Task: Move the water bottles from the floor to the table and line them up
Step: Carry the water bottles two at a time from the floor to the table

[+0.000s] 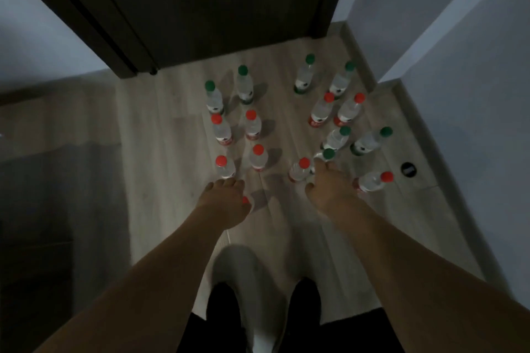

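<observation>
Red-labelled bottle (247, 203) under left hand (226, 199)

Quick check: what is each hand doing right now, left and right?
Left hand: over a red-capped bottle; grip cannot be told.
Right hand: at a green-capped bottle; grip cannot be told.

No legible text; water bottles (318, 112) carry red or green label bands, print too small and blurred to read

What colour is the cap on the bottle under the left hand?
Red; the cap peeks out beside the left hand in the head view.
</observation>
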